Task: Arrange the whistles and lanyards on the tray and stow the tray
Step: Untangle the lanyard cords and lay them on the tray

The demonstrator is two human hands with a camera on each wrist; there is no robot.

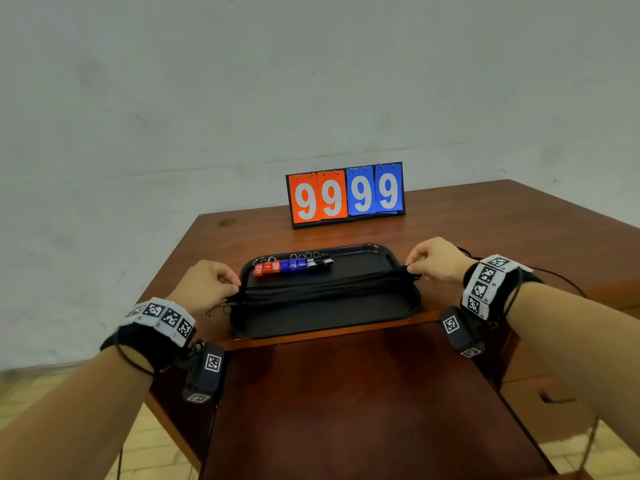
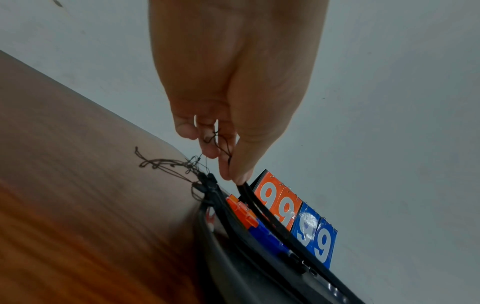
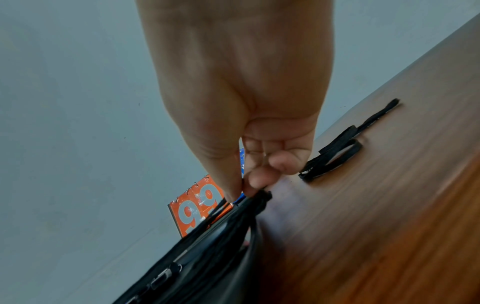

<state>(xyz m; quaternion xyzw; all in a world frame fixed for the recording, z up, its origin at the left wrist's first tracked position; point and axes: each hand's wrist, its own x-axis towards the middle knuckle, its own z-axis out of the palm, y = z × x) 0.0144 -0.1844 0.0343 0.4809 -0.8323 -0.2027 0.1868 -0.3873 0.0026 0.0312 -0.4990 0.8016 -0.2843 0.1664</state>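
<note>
Wooden desk (image 1: pixel 450 216), black lanyards (image 1: pixel 322 287) stretched across black tray (image 1: pixel 322 317), both hands pinching

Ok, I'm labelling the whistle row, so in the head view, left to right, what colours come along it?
Red whistles → blue whistles → black whistles, all in one row at the far side of the tray.

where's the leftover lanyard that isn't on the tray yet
In the right wrist view the loose lanyard lies on the wooden table, just right of the right hand, off the tray.
</note>
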